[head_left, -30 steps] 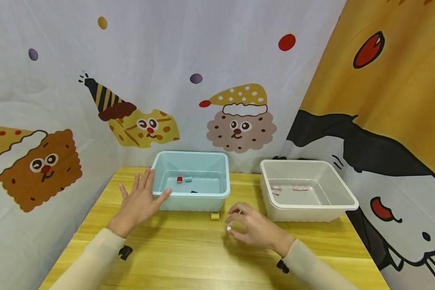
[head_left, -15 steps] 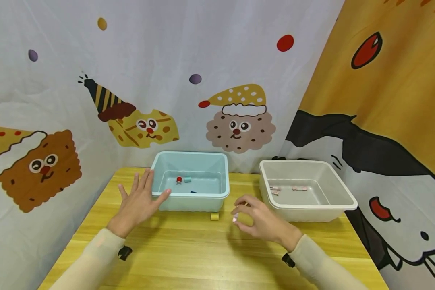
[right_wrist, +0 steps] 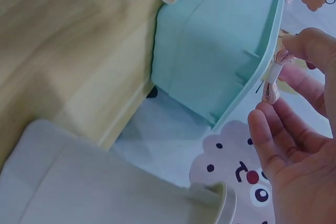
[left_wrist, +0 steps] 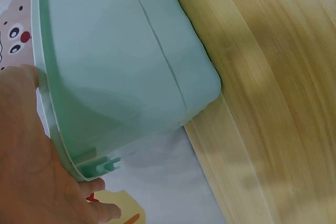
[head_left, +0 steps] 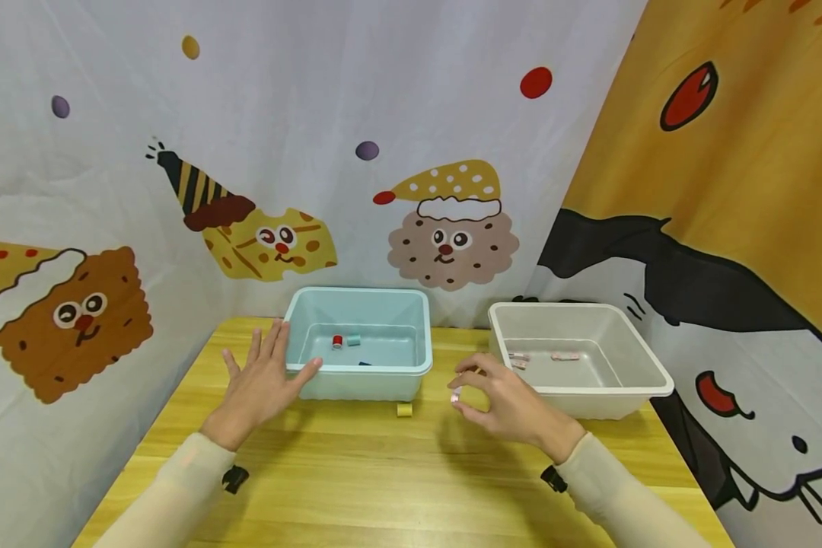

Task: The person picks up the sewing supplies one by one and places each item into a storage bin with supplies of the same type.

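Observation:
My right hand (head_left: 514, 403) pinches a small pink skein of embroidery thread (right_wrist: 275, 74) with a white paper band, between thumb and fingertips. It is above the table, to the left of the white bin (head_left: 589, 405). Straight and spread, the fingers of my left hand (head_left: 256, 392) rest on the left front corner of the light blue bin (head_left: 363, 386). Inside that bin lie a red thread spool (head_left: 338, 342), a teal spool (head_left: 354, 340) and a dark piece mostly hidden by the front wall. Several pink skeins (head_left: 565, 356) lie in the white bin.
A yellow thread spool (head_left: 404, 410) lies on the wooden table (head_left: 356, 487), in front of the blue bin's right front corner. A gap of bare wood separates the two bins. Behind them hangs a cartoon-printed cloth (head_left: 281, 91).
My right hand has moved right and away from me, towards the white bin, carrying the pink skein. My left hand stays on the blue bin's corner.

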`<state>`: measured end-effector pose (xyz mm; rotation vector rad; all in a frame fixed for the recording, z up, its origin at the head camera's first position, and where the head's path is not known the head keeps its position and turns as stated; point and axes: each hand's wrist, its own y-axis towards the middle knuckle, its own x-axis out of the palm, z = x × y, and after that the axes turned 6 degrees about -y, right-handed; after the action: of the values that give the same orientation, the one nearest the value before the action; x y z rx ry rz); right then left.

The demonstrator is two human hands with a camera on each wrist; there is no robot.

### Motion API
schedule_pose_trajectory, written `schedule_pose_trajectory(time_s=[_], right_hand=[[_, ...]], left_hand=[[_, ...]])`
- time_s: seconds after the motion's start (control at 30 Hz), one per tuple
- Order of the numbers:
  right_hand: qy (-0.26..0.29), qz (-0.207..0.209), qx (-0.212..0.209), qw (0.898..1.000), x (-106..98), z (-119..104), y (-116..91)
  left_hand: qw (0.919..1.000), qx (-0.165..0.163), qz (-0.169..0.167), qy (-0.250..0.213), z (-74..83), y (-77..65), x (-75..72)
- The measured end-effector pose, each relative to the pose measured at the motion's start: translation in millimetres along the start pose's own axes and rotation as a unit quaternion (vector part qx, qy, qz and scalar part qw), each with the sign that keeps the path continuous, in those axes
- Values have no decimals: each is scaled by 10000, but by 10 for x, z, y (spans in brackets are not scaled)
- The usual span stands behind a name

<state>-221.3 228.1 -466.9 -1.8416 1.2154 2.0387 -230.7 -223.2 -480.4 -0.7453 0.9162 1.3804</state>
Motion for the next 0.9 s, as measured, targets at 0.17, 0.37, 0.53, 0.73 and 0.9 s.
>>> schedule_pose_trajectory(time_s=[0.17,0.37,0.53,0.73,0.9], right_hand=[[-70,31,19,10000,-59,80,14],[-41,140,58,9999,-135,171,39],[18,208,155,9997,-216,228,65],[-55,297,149,9994,-272,290,94],[20,358,128,9993,-292,363,105]], left_hand=[[10000,-8,11,-23,-8,0,5],[10000,6,21,-13,-22,4,9],[10000,8,20,4,-39,8,16],[10000,9,12,-20,-41,7,19],[10000,8,22,-43,-35,5,16]])
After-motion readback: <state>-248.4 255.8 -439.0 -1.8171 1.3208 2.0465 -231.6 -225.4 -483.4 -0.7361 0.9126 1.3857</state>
